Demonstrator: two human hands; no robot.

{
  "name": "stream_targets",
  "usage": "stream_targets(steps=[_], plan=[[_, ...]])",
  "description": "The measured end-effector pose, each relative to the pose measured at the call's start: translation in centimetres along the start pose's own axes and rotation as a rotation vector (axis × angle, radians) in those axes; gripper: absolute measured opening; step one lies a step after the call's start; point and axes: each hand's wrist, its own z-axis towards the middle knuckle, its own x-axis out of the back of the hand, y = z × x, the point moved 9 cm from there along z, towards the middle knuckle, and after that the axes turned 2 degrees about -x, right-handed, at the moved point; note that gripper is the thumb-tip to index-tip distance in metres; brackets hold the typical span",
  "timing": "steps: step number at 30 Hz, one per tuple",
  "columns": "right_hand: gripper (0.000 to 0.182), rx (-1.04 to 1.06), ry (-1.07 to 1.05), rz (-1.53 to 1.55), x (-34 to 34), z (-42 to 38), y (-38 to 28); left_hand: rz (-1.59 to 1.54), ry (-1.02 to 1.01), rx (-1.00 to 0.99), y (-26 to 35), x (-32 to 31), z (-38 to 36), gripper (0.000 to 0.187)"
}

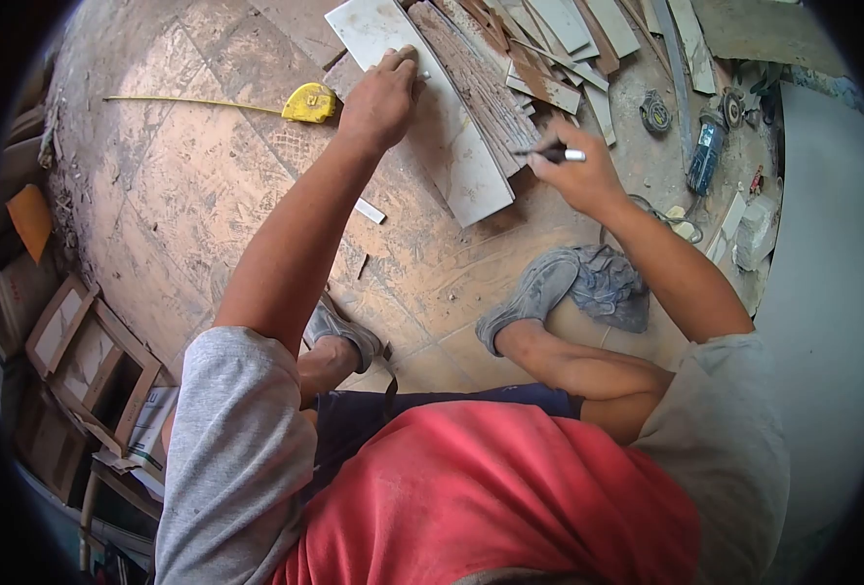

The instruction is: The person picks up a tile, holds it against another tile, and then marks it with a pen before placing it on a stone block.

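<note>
A long pale tile (456, 146) lies slanted at the top centre, beside a stack of brownish strips (466, 78). My left hand (383, 97) rests on the tile's left part, its fingers bent and close together over the surface; whether they grip anything small is unclear. Between the fingers of my right hand (578, 171) is a dark marker with a white end (573, 155), its tip pointing left towards the stack's lower end. Left of my left hand, a yellow tape measure (309, 102) lies on the floor with its blade drawn out to the left.
Cut tile pieces (559, 29) lie at the top right. A blue angle grinder (707, 156), discs (655, 112) and a long metal bar (674, 88) are right of them. A grey cloth (608, 288) is by my foot. Cardboard frames (91, 361) stand at left.
</note>
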Motion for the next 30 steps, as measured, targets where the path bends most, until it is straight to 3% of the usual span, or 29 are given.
stream_targets(steps=[8,10,13,17,24,27,29,30], plan=[[0.022,0.244,0.42,0.084,-1.7,20.3,-7.3,-0.047,-0.012,0.011,0.0,0.3,0.1,0.025],[0.01,-0.17,0.186,0.199,-3.1,22.3,-7.7,-0.057,-0.012,0.013,-0.1,0.3,0.1,0.024],[0.01,-0.286,0.178,0.184,-3.9,23.0,-8.4,-0.038,0.007,0.0,-0.3,0.1,0.0,0.025],[0.007,-0.194,0.236,0.134,-4.3,23.3,-9.5,0.009,0.128,-0.089,-0.2,0.1,-0.2,0.028],[0.011,-0.2,0.269,0.079,-4.2,22.4,-9.0,-0.026,0.061,-0.035,-0.3,0.1,0.0,0.028],[0.019,-0.249,0.14,0.025,-4.6,19.8,-5.8,-0.031,0.046,-0.023,-0.2,0.0,0.0,0.028],[0.022,0.283,0.287,-0.056,-4.2,16.8,-4.7,-0.02,0.081,-0.036,-0.3,-0.2,-0.1,0.027],[0.022,0.222,0.224,-0.089,-4.1,14.7,-3.8,-0.006,0.099,-0.045,-0.4,-0.2,-0.1,0.026]])
